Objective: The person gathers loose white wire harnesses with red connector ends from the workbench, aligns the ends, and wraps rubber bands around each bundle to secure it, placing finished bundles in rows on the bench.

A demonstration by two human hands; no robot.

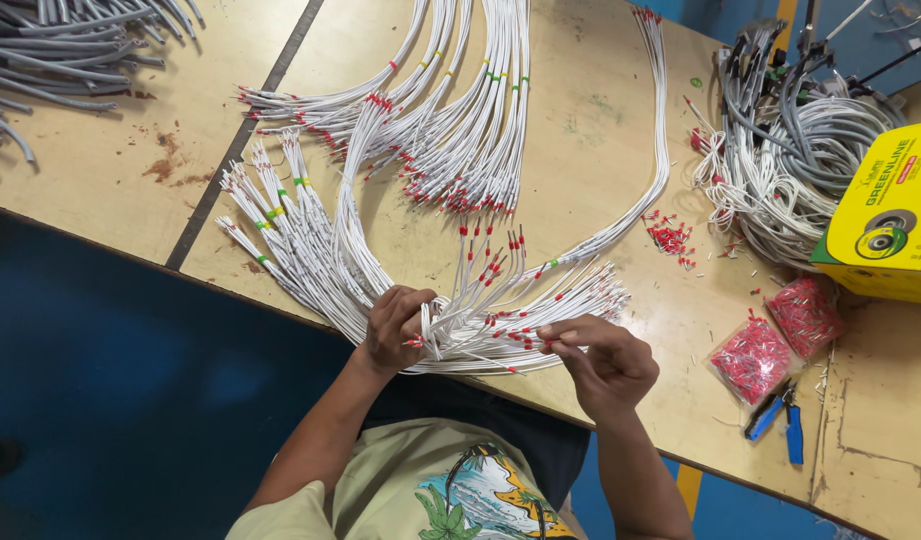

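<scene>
My left hand (pixel 397 326) is closed around a bent bundle of thin white wires (pixel 450 330) at the near edge of a worn wooden table (pixel 590 150). The wires end in small red ferrules. My right hand (pixel 602 357) pinches the tip of one white wire from that bundle between thumb and fingers. More white wire bundles with red tips and green and yellow bands (pixel 460 130) fan out across the table beyond my hands.
Two clear bags of red ferrules (pixel 750 357) lie at the right beside a blue-handled tool (pixel 775 420). Loose red ferrules (pixel 668 236), a yellow-green cardboard box (pixel 885 215) and coiled grey and white wires (pixel 790 150) lie further right. Grey cables (pixel 50 50) sit top left.
</scene>
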